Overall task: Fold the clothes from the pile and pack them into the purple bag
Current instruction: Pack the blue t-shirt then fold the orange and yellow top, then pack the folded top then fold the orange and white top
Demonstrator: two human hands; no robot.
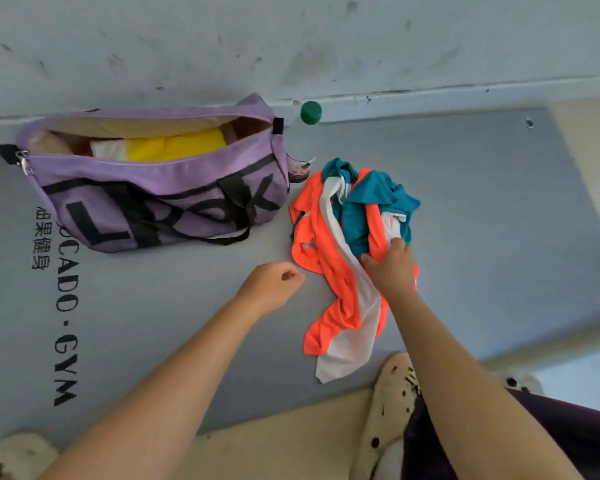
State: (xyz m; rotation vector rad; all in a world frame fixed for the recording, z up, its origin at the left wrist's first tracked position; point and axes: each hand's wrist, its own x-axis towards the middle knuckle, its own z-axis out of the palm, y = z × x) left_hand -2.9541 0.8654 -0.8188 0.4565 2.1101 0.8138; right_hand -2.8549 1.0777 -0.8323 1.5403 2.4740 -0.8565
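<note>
Grey mat. Left hand loosely curled, holding nothing. Right hand grips the orange, white and teal clothes pile. Beyond, purple bag unzipped, with yellow garment and white garment inside.

Purple bag w/ black lettering + black straps, yellow cloth inside. Pile at right: orange, white, teal. Grey mat w/ black text; far bottle has green cap.
</note>
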